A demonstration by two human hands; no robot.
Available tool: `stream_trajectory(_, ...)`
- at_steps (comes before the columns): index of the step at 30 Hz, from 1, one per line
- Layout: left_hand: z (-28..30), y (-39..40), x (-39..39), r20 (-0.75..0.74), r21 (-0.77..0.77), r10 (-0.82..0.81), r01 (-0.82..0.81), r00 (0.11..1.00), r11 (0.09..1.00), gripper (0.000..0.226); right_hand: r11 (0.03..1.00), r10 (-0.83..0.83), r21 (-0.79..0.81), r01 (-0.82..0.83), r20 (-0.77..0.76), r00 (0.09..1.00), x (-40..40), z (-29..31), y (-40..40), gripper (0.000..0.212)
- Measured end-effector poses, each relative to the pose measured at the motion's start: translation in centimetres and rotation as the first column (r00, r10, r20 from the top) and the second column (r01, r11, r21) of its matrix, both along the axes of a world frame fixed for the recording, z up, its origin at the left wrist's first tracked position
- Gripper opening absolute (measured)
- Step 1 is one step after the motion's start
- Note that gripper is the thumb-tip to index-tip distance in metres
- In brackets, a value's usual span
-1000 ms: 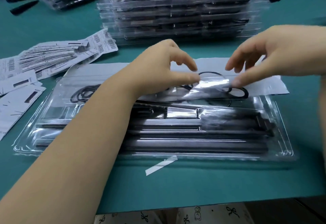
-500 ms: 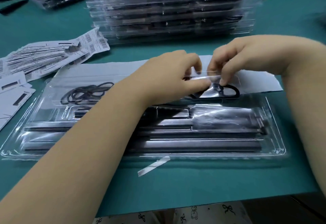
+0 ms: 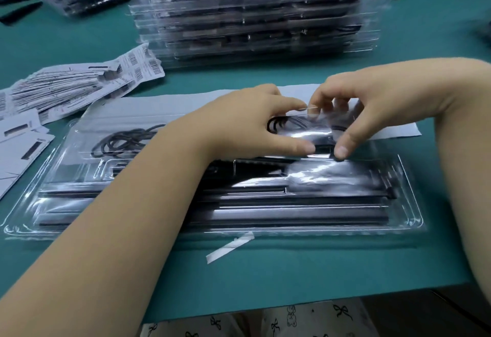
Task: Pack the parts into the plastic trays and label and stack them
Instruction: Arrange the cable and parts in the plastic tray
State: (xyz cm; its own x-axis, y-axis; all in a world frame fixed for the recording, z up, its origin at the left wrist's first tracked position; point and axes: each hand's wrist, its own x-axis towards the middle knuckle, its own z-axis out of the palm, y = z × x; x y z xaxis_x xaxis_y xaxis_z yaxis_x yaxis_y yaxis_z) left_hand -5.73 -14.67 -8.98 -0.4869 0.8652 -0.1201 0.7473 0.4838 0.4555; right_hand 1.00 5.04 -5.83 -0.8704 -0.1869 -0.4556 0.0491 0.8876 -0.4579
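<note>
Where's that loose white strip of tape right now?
In the head view the white strip lies on the green table, just in front of the near edge of the clear tray, roughly midway between the two forearms.

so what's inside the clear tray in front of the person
In the clear tray: long black strips and a coil of black rings. The left forearm hides the middle; glare blurs the right.

Both forearms extend forward and converge. Left hand [image 3: 247, 124]: index finger and thumb extended toward the right hand, other fingers curled. Right hand [image 3: 372, 103]: fingers curled downward, thumb tip low, just beside the left thumb.
</note>
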Motion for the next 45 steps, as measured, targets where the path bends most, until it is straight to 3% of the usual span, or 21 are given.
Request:
stream_trajectory(5,-0.3,-0.1,0.4,-0.096,0.147,0.003,0.011,0.995,0.989,0.066,1.000,-0.013,0.027,0.015,-0.098,0.995,0.1,0.0,-0.1,0.068)
stream_trajectory(8,-0.5,0.0,0.7,-0.158,0.230,-0.004,0.041,0.987,0.972,0.056,0.989,-0.124,-0.097,0.108,-0.168,0.978,0.2,0.2,1.3,0.048)
stream_trajectory(11,-0.6,0.0,0.5,-0.079,0.276,-0.017,0.038,0.997,0.960,0.051,0.914,-0.334,-0.307,0.265,-0.199,0.921,0.5,0.3,3.4,0.020)
stream_trajectory(15,-0.8,0.0,0.1,0.064,0.323,0.004,-0.024,0.998,0.946,0.036,0.878,-0.359,-0.346,0.331,-0.018,0.933,1.2,0.4,3.9,0.017)
stream_trajectory(17,-0.9,0.2,0.1,0.098,0.349,0.053,-0.084,0.994,0.933,0.017,0.907,-0.315,-0.285,0.311,0.033,0.948,1.4,0.4,3.4,0.038)
stream_trajectory(19,-1.1,0.5,0.0,0.091,0.357,0.109,-0.135,0.990,0.924,0.006,0.889,-0.346,-0.311,0.335,0.021,0.938,1.7,-0.3,2.8,0.041)
stream_trajectory(23,-1.0,1.0,-0.2,0.147,0.330,0.153,-0.195,0.977,0.924,0.017,0.742,-0.509,-0.490,0.457,0.032,0.860,2.4,-2.0,2.6,0.031)
stream_trajectory(27,-1.0,1.0,-0.3,0.270,0.314,0.154,-0.238,0.950,0.919,0.022,0.732,-0.504,-0.519,0.441,0.022,0.863,2.6,-2.5,2.8,0.029)
stream_trajectory(33,-0.7,1.2,-0.7,0.288,0.277,0.174,-0.255,0.942,0.927,0.027,0.698,-0.517,-0.558,0.449,0.042,0.855,2.7,-2.5,2.7,0.028)
stream_trajectory(35,-0.8,1.3,-0.8,0.270,0.268,0.182,-0.256,0.945,0.929,0.026,0.709,-0.541,-0.535,0.461,0.007,0.841,2.7,-2.2,2.3,0.024)
stream_trajectory(37,-1.1,1.4,-0.7,0.216,0.277,0.198,-0.255,0.956,0.927,0.021,0.785,-0.554,-0.439,0.438,-0.179,0.813,2.6,-2.2,2.0,0.018)
stream_trajectory(39,-1.2,1.2,-0.7,0.251,0.301,0.204,-0.277,0.946,0.913,0.010,0.925,-0.362,-0.118,0.360,-0.556,0.748,2.2,-2.2,1.0,0.017)
stream_trajectory(40,-1.2,1.2,-0.8,0.277,0.311,0.206,-0.291,0.938,0.905,0.012,0.951,-0.226,0.014,0.309,-0.649,0.726,1.9,-2.1,0.0,0.015)
stream_trajectory(42,-1.1,1.1,-0.8,0.267,0.305,0.213,-0.292,0.940,0.907,0.015,0.979,-0.123,0.052,0.198,-0.624,0.772,1.5,-2.5,-1.5,0.030)
stream_trajectory(45,-1.0,0.9,-0.2,0.056,0.373,0.191,-0.198,0.980,0.906,0.010,0.992,-0.063,0.055,0.110,-0.539,0.840,1.2,-4.0,-2.1,0.039)
